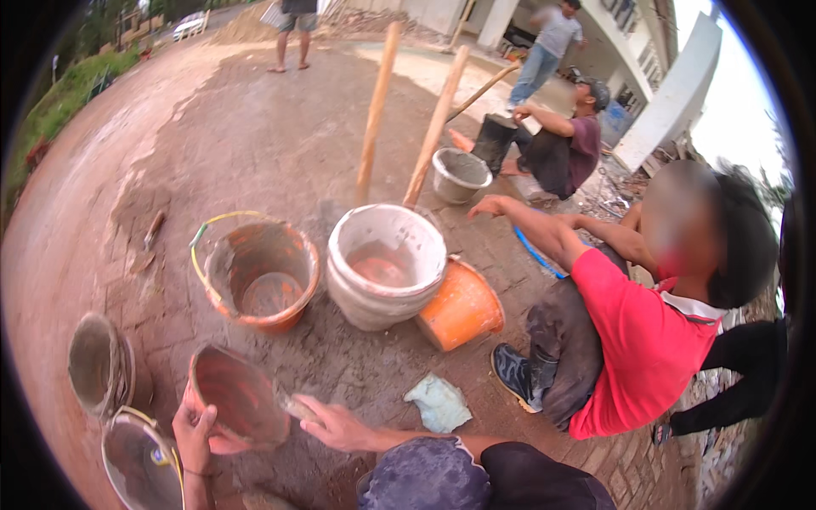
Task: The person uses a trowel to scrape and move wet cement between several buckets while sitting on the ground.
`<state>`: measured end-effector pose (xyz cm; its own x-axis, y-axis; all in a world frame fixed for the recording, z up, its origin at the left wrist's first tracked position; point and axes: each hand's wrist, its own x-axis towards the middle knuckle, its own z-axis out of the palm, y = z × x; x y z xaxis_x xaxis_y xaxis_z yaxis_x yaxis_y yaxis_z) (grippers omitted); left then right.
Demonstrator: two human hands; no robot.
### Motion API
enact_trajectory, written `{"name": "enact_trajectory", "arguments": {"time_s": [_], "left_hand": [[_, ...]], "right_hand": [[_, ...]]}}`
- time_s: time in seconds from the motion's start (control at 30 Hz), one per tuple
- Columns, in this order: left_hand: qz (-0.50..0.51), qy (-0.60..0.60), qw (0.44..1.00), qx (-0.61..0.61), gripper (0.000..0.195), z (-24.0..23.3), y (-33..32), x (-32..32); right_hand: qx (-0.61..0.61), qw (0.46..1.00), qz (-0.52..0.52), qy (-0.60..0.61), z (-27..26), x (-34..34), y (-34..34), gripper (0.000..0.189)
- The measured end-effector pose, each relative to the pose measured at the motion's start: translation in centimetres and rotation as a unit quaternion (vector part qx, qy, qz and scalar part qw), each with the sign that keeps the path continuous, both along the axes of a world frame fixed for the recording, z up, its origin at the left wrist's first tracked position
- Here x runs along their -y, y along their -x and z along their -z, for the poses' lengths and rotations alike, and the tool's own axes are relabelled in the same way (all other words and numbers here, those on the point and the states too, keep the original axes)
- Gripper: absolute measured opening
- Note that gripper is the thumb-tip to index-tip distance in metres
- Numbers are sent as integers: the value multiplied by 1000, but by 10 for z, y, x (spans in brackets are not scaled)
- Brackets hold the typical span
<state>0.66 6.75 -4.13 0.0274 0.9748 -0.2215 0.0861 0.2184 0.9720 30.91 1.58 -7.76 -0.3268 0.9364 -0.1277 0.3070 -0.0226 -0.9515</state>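
Note:
Tilted towards the camera at lower left is a mud-smeared reddish bucket [239, 392]. My left hand [193, 427] grips its near left rim, thumb to the inside. My right hand [331, 426] reaches in from the right, closed on a small greyish object [296, 408] against the bucket's right rim; blur hides what it is. Beyond stand an orange bucket [299, 315] with a yellow handle, caked in mortar, and a whitish stack of buckets [363, 299]. A tipped orange bucket [459, 306] leans beside the stack.
Stacked grey buckets [95, 363] and a handled bucket [137, 459] stand at left. A pale crumpled sheet [440, 403] lies on the wet paving. Close on the right sits a person in a red shirt [637, 344]. Wooden handles [379, 115] rise behind the buckets; more people are beyond.

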Motion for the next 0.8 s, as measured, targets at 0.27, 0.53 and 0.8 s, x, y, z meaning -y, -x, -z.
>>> {"name": "enact_trajectory", "arguments": {"time_s": [0.27,0.53,0.8], "left_hand": [[-11,113,992,56,16,5,-6,-5],[27,75,996,35,15,14,-10,17],[-12,105,991,80,14,15,-5,15]], "right_hand": [[26,983,-28,-179,0,-3,36,57],[100,988,-73,-95,13,-25,35,53],[85,992,-68,-63,-1,-41,39,52]]}}
